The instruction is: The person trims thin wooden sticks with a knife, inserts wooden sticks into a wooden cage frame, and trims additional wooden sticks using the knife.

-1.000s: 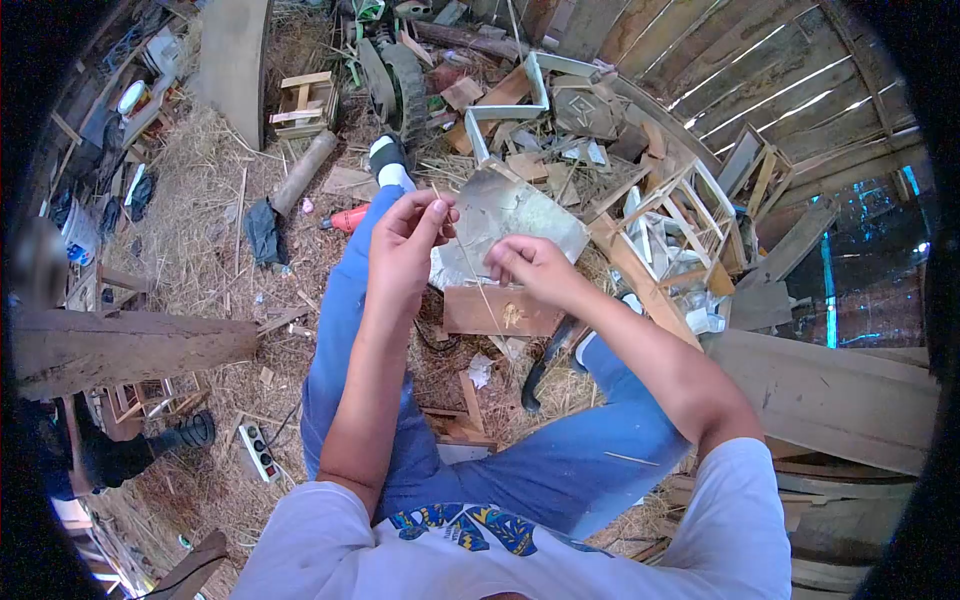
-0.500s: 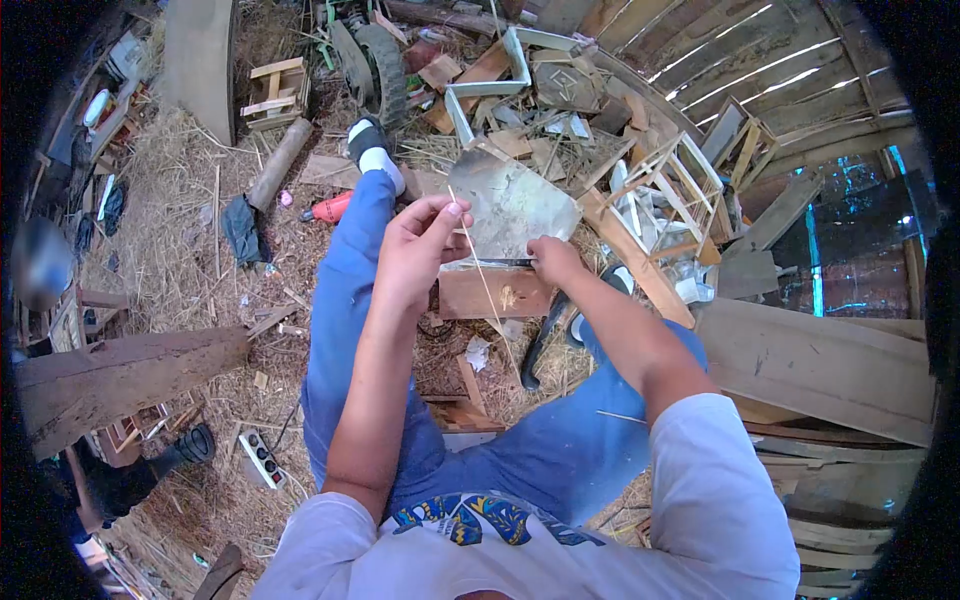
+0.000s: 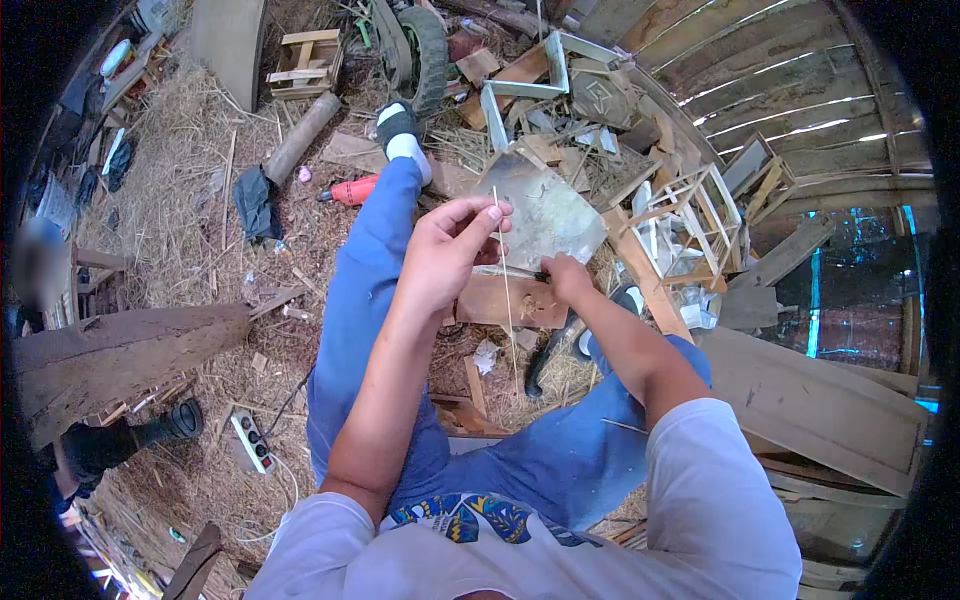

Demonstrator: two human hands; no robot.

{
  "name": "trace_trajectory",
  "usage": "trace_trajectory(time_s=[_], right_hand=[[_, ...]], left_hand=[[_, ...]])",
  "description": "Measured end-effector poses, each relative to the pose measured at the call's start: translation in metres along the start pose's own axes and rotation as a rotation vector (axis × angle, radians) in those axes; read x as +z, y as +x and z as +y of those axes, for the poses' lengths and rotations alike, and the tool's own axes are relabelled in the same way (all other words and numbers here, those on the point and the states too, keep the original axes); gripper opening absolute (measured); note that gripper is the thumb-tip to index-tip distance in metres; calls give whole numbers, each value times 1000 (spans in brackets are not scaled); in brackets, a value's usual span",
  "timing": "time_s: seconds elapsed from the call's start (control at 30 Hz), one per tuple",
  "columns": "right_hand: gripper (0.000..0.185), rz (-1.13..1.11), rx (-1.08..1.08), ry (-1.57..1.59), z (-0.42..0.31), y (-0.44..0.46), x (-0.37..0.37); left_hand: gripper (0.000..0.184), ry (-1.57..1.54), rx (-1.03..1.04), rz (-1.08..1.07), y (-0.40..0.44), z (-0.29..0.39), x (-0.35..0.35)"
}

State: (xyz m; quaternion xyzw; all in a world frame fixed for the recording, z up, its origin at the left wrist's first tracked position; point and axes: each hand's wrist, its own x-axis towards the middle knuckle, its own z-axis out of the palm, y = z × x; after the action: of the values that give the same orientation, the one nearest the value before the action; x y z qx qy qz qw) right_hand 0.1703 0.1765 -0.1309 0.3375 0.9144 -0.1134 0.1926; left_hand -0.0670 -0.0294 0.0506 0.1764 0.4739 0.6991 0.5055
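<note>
My left hand (image 3: pixel 462 240) is closed, with a thin wooden stick (image 3: pixel 507 300) pinched between thumb and fingers. The stick stands nearly upright in the picture, its long lower part hanging towards my lap. My right hand (image 3: pixel 568 280) is closed round the dark handle of what looks like a knife; most of it is hidden or too thin to make out. Both hands are over a wooden block (image 3: pixel 485 302) with a pale grey, stained sheet (image 3: pixel 560 205) behind it. A black curved handle (image 3: pixel 538 368) lies below my right hand, between my legs.
A red power tool (image 3: pixel 352 190) lies beside my left leg. At left are a thick beam (image 3: pixel 140 350), a power strip (image 3: pixel 250 442) and another person's leg (image 3: pixel 150 435). Scrap wood and a slatted frame (image 3: pixel 690 225) lie at right, beside a large board (image 3: pixel 820 400).
The view has shifted, so the surroundings appear further right at the top. The stick has swung from a slant to nearly upright. Both hands keep their grip.
</note>
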Motion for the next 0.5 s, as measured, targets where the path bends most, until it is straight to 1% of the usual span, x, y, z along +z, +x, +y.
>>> trace_trajectory(time_s=[0.07,0.1,0.17,0.2,0.27,0.3,0.37,0.4,0.47,0.5], right_hand=[[26,-55,-36,-118,-3,-1,-8],[26,-53,-37,-120,-4,0,-11],[27,19,-100,-226,-7,0,-18],[27,16,-105,-232,-8,4,-21],[26,-87,3,-73,-10,15,-30],[26,-87,0,-79,-12,15,-38],[26,7,-8,1,-20,9,-64],[26,9,-12,-2,-26,7,-84],[29,46,84,22,-39,1,-127],[29,48,83,20,-38,0,-140]], left_hand=[[24,-10,1,-12,0,0,1],[24,3,9,-11,1,1,1],[24,11,18,-4,1,1,0],[23,34,38,-5,0,1,0],[23,51,62,-3,-1,0,2],[23,43,65,-4,-2,0,3],[23,34,74,-1,-5,1,8],[24,24,69,0,-6,1,10],[24,12,68,-1,-9,3,15],[24,-8,65,-4,-11,3,18]])
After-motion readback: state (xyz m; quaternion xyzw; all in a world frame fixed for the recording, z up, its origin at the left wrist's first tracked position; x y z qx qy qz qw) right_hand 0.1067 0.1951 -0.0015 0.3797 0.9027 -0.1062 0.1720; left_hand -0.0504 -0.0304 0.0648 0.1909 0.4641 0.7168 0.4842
